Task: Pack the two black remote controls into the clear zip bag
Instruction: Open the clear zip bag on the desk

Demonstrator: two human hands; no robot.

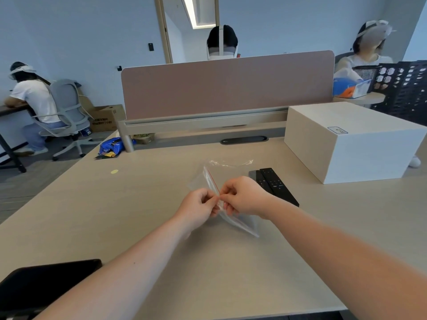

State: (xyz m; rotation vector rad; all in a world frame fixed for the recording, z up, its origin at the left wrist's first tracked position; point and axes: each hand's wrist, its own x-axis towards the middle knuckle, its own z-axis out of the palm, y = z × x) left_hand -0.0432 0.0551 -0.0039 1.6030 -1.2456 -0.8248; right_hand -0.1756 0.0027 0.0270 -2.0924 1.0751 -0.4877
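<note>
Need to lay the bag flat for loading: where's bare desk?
Bare desk lies left of the left hand, toward the yellow dot. Right is crowded: remotes beside the white box. The black device fills the near-left corner.

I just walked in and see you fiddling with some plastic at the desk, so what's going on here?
A person is holding a clear zip bag above the desk with both hands. The left hand and the right hand pinch the red-lined zip edge from either side, apparently to pull it open. The two black remote controls lie side by side on the desk just beyond the right hand, beside a white box. Nothing is in the bag yet.
</note>
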